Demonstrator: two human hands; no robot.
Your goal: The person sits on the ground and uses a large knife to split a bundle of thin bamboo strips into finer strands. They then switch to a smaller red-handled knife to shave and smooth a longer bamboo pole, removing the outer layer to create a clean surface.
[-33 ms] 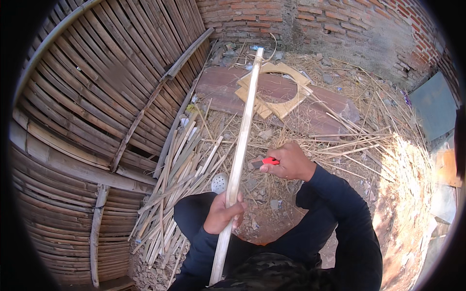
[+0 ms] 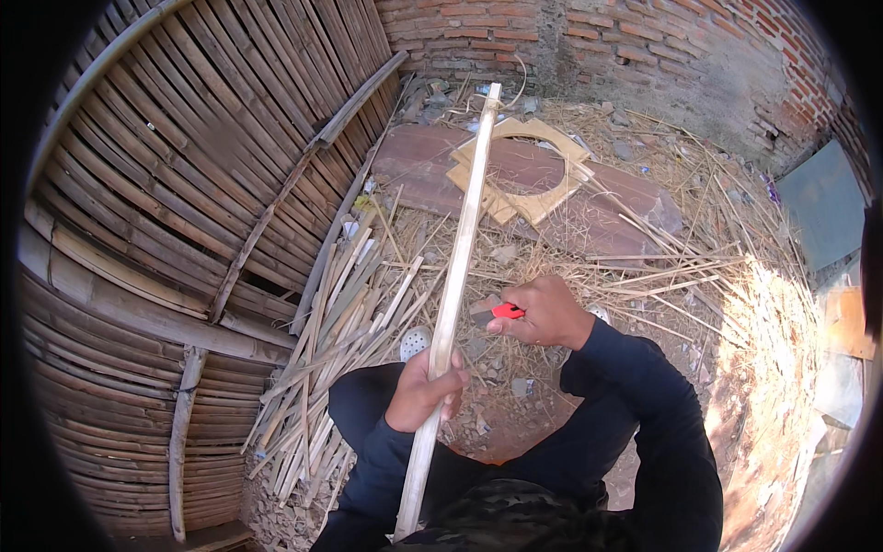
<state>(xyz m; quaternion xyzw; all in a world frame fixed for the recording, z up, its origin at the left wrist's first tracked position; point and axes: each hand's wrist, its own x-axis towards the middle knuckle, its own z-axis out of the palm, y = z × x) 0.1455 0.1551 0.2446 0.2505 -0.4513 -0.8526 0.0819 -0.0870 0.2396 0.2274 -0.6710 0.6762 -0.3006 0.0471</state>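
A long pale strip of bamboo or wood [image 2: 467, 212] runs away from my lap, its far end above the boards on the ground. My left hand [image 2: 425, 394] is wrapped round its lower part, and the near end rests against my body. In my right hand [image 2: 549, 313] is a red-handled cutter knife [image 2: 507, 311], its grey blade pointing left. A small gap shows between the blade and the strip's right side. Near the far end curls a thin shaving [image 2: 521, 83].
Cut strips [image 2: 317, 377] lie heaped on the left beside a slatted bamboo wall [image 2: 212, 147]. Ahead, wooden pieces with a round opening [image 2: 543, 204] rest on a brown board [image 2: 418, 170]. Straw and rubble cover the ground before a brick wall [image 2: 635, 46]. White perforated footwear [image 2: 415, 343] shows by my knee.
My right hand and the knife have shifted slightly down and to the left. The strip's far end sits a little higher in view, and my left hand keeps its grip.
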